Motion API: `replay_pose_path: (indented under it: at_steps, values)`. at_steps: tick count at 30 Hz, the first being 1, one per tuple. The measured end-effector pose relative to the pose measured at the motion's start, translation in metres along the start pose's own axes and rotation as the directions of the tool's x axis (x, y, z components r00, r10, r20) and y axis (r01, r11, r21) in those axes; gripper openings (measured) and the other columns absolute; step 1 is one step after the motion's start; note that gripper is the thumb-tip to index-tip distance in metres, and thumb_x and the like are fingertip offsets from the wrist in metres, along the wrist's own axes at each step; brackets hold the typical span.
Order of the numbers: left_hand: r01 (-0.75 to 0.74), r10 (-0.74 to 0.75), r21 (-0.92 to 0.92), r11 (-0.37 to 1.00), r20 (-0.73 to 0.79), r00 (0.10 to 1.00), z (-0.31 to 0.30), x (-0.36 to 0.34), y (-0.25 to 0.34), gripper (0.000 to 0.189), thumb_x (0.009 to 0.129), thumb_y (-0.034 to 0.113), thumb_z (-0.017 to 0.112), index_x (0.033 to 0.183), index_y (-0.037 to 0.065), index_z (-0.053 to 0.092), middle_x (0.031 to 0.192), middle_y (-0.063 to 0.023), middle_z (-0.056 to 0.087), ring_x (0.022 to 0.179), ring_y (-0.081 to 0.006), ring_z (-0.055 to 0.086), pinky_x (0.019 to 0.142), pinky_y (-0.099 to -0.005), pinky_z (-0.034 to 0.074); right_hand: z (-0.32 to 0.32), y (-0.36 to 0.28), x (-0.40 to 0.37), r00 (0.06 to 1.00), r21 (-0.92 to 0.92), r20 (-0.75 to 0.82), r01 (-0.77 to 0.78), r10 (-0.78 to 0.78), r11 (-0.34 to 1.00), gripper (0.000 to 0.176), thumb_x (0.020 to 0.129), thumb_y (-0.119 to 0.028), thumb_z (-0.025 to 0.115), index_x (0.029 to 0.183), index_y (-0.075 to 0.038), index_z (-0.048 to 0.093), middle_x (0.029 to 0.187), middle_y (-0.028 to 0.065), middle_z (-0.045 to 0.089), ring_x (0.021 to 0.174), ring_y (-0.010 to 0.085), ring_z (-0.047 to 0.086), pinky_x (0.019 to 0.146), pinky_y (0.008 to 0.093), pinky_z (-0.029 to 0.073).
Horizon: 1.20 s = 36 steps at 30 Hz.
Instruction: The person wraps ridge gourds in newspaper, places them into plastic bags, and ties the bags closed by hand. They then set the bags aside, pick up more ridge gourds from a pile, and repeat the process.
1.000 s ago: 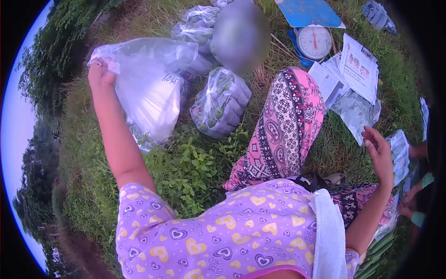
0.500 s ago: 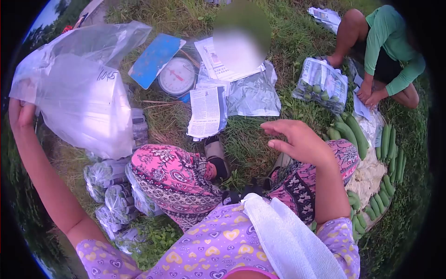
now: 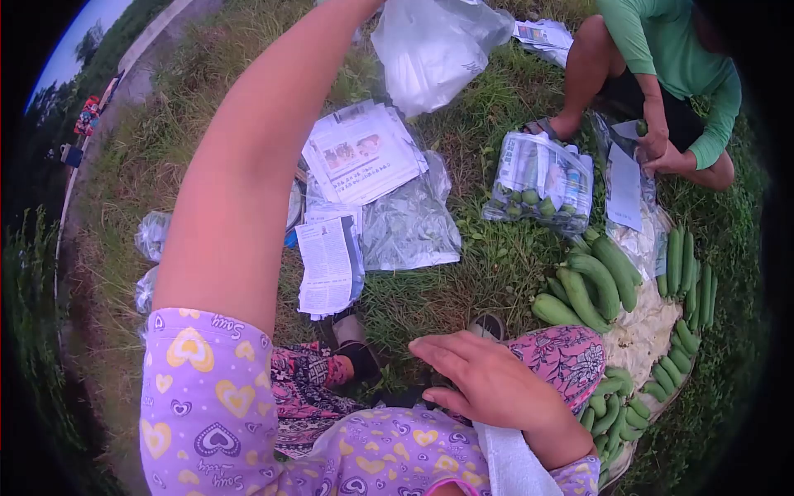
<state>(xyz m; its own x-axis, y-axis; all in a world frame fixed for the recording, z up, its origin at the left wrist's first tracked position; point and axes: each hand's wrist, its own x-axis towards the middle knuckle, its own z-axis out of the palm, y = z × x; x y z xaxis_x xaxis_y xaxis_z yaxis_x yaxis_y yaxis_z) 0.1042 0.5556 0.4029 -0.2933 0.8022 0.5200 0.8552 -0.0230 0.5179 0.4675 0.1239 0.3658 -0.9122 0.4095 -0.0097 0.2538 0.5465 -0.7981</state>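
Note:
My left arm (image 3: 240, 165) reaches up and forward; its hand lies beyond the top edge, so the fingers are hidden. Beside the wrist, a clear plastic bag (image 3: 430, 58) with white contents and dark handwriting appears at the top. My right hand (image 3: 488, 384) hovers over my lap near the patterned knee, fingers stretched out and holding nothing. A white towel (image 3: 513, 463) hangs below it. Ahead lie newspaper sheets (image 3: 364, 161), a smaller printed stack (image 3: 329, 269) and a flat clear plastic bag (image 3: 412, 223).
On the right, long green vegetables (image 3: 591, 285) lie around a pale sheet (image 3: 641, 331). A newspaper-lined bag of green produce (image 3: 542, 178) stands on the grass. A person in green sleeves (image 3: 662, 50) squats there, hands at another bag (image 3: 622, 190). Wrapped bundles (image 3: 151, 236) show at left.
My left arm has swung from the far left to the top centre, and the white-filled bag has moved with it. My view has shifted; the scale is now mostly hidden behind my arm.

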Motion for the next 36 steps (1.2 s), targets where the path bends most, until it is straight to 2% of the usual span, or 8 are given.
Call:
replay_pose_path:
  at_steps: [4,7,13,17,22,28,31,36]
  values:
    - [-0.329,0.284,0.245,0.912,0.203,0.937,0.046,-0.078,0.004,0.023,0.077,0.012,0.053,0.089,-0.002,0.066,0.088,-0.0279,0.061,0.088,-0.0406,0.06,0.078,-0.0472,0.047,-0.003,0.004,0.003,0.999,0.028,-0.027,-0.03,0.031,0.999,0.054,0.081,-0.024,0.064,0.126,0.002,0.047,0.123,0.0153,0.052,0.109,0.0312,0.051,0.093,0.0385,0.042]
    - [-0.241,0.204,0.186,0.953,0.194,0.959,0.008,-0.128,0.049,0.021,0.087,0.016,0.055,0.104,0.008,0.065,0.091,-0.014,0.064,0.087,-0.0293,0.061,0.073,-0.0398,0.049,-0.004,0.008,0.0,0.997,0.026,-0.027,-0.068,0.069,0.997,0.054,0.081,-0.022,0.064,0.126,0.001,0.046,0.125,0.0158,0.051,0.111,0.032,0.05,0.094,0.039,0.042]
    - [-0.409,0.427,-0.133,0.903,0.166,0.889,-0.111,-0.2,0.096,0.032,0.086,0.011,0.052,0.116,0.013,0.062,0.109,-0.0175,0.061,0.097,-0.0266,0.061,0.085,-0.0311,0.045,-0.012,0.019,-0.002,0.916,0.026,-0.4,-0.015,0.024,1.0,0.057,0.079,-0.016,0.067,0.129,-0.002,0.046,0.13,0.0179,0.045,0.117,0.0333,0.046,0.1,0.0397,0.037]
    - [-0.507,0.511,-0.188,0.841,-0.034,0.859,-0.206,-0.245,0.1,0.031,0.093,0.012,0.049,0.122,0.006,0.058,0.121,-0.0111,0.059,0.11,-0.0192,0.056,0.097,-0.0295,0.038,-0.01,0.052,0.012,0.707,0.47,-0.607,-0.05,0.363,0.881,0.059,0.083,-0.017,0.063,0.134,-0.002,0.039,0.137,0.0161,0.041,0.128,0.0284,0.038,0.103,0.0383,0.033]
    - [-0.297,0.253,-0.347,0.89,-0.166,0.953,-0.314,-0.326,0.087,0.035,0.095,0.018,0.049,0.126,0.002,0.053,0.124,-0.012,0.057,0.115,-0.0188,0.052,0.098,-0.0301,0.038,-0.005,0.11,0.053,0.502,0.813,-0.552,0.149,0.666,0.562,0.074,0.085,-0.035,0.063,0.14,-0.001,0.028,0.146,0.0162,0.028,0.136,0.028,0.025,0.11,0.043,0.017]
    - [-0.022,-0.051,-0.35,0.937,-0.197,0.979,-0.356,-0.442,0.01,0.041,0.095,0.016,0.048,0.131,-0.002,0.045,0.129,-0.0148,0.052,0.12,-0.0204,0.048,0.101,-0.0309,0.035,0.027,0.109,0.099,0.683,0.968,-0.206,0.035,0.701,0.25,0.047,0.085,-0.035,0.063,0.123,-0.01,0.048,0.115,0.0082,0.055,0.11,0.0215,0.049,0.102,0.0479,0.028]
    - [0.143,-0.144,-0.019,0.99,-0.192,0.971,-0.353,-0.491,-0.033,0.048,0.091,0.018,0.053,0.132,-0.004,0.042,0.127,-0.0206,0.052,0.119,-0.0282,0.049,0.1,-0.0344,0.036,0.025,0.119,0.108,0.74,0.894,-0.407,0.204,0.535,0.398,0.025,0.085,-0.032,0.064,0.102,-0.014,0.058,0.084,-0.0014,0.058,0.081,0.0132,0.055,0.083,0.0395,0.043]
    - [0.288,-0.318,0.325,0.901,0.042,0.947,-0.343,-0.558,-0.088,0.066,0.085,0.025,0.06,0.137,-0.005,0.031,0.122,-0.0278,0.052,0.113,-0.0393,0.05,0.098,-0.0417,0.038,0.006,0.101,0.102,0.614,0.81,-0.558,0.255,0.559,0.529,0.01,0.087,-0.025,0.063,0.088,-0.015,0.061,0.066,-0.0092,0.05,0.053,0.0056,0.046,0.047,0.022,0.039]
